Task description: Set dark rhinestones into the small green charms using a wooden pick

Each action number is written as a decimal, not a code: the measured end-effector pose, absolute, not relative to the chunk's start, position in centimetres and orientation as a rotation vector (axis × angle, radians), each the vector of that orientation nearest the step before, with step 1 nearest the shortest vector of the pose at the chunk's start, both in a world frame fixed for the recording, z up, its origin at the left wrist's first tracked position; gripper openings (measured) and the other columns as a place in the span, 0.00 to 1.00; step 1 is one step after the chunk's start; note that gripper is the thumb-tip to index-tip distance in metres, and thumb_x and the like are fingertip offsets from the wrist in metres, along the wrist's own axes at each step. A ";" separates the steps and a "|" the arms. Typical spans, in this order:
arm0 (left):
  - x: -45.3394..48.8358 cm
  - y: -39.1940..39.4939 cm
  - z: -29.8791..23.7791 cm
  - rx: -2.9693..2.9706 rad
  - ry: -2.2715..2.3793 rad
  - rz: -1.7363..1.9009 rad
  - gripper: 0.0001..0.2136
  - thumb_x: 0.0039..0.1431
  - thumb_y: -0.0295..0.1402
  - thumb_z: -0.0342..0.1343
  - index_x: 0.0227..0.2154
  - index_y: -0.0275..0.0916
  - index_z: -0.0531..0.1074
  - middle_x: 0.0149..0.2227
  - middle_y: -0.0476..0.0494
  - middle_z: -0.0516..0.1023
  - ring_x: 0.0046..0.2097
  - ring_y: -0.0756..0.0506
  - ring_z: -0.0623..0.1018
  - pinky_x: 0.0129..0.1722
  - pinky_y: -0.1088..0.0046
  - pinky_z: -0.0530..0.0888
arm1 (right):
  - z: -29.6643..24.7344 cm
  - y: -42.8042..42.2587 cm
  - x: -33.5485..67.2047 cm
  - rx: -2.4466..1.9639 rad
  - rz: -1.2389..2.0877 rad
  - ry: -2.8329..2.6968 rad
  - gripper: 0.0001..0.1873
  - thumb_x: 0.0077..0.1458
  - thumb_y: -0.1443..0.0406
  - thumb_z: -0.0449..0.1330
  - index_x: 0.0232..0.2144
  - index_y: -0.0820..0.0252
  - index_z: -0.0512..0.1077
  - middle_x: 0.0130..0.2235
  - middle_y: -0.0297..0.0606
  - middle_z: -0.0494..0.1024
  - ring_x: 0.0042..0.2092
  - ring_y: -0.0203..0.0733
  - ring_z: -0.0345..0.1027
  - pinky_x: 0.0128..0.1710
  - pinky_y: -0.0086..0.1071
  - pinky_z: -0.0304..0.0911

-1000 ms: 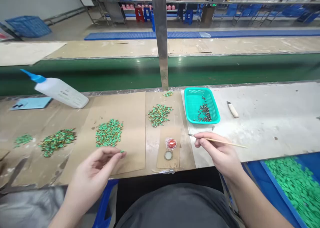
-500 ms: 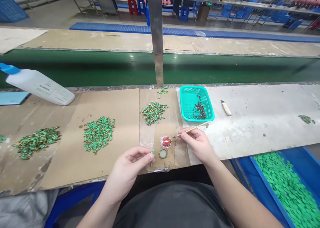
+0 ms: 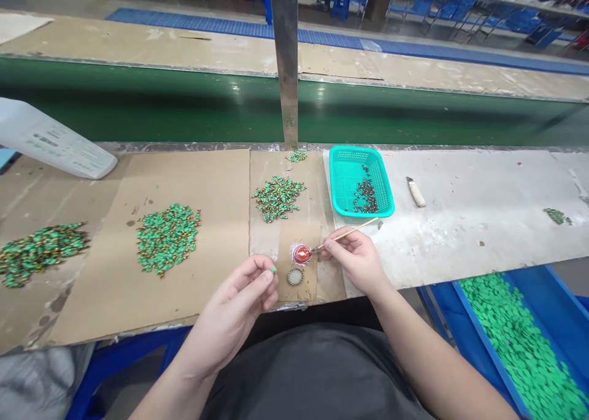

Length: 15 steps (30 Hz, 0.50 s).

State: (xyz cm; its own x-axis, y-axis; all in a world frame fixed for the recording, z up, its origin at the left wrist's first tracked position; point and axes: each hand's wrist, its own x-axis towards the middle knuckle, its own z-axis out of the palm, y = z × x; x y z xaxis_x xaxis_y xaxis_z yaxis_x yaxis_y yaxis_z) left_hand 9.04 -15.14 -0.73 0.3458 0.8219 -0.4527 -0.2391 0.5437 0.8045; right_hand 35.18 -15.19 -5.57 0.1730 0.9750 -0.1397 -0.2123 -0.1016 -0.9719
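pale wooden stick (image 3: 350, 235), very thin and straight, sits in the right hand (image 3: 354, 262) the way a pen sits, so this grip is closed on it, and the pen hold seems to give fine control over its dark pointed tip. the tip reaches a glossy red oval stone (image 3: 302, 254), but i cannot tell if it really touches. this stone lies on a small brown cardboard piece (image 3: 299, 288), just in front of the right fingers, and a round gold-coloured metal bezel (image 3: 295, 276) with a pale centre lies just below it. the left hand (image 3: 234, 297) is closed too, pinching one tiny green piece (image 3: 273, 270) at the fingertips, close beside the stone; such a small thing probably needs this tight, exact pinch. left of the grip, a rough brown cardboard sheet (image 3: 221, 181) carries a loose heap of green and gold pieces (image 3: 168, 238), with their shiny faces turned in many directions. beyond the right hand stands a turquoise plastic mesh basket (image 3: 343, 162) with small dark pieces (image 3: 367, 194) inside, and a short knife with a cream handle (image 3: 416, 191) rests to the right of it.
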 end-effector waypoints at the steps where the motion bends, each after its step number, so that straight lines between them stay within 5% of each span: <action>1: 9.1 -15.1 -0.8 0.699 0.975 0.768 0.17 0.63 0.48 0.80 0.41 0.43 0.83 0.32 0.51 0.71 0.34 0.47 0.68 0.34 0.72 0.69 | -5.5 -15.2 35.2 -1.226 1.249 -0.864 0.29 0.53 0.40 0.83 0.34 0.56 0.83 0.32 0.37 0.88 0.35 0.45 0.87 0.40 0.38 0.85; 15: 9.4 -15.3 -0.6 0.632 0.981 0.753 0.16 0.62 0.46 0.82 0.40 0.40 0.85 0.31 0.48 0.73 0.33 0.47 0.68 0.32 0.72 0.69 | -5.4 -15.7 35.6 -1.216 1.294 -0.875 0.24 0.54 0.45 0.84 0.37 0.55 0.85 0.38 0.42 0.92 0.40 0.48 0.90 0.46 0.43 0.87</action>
State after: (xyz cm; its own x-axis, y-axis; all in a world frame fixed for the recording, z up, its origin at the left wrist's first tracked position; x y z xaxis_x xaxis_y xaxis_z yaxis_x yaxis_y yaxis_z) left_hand 9.43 -15.25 -0.60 0.3506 0.7968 -0.4922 -0.2700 0.5892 0.7615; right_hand 35.65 -15.65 -5.45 0.1298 0.9792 -0.1558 -0.2203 -0.1247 -0.9674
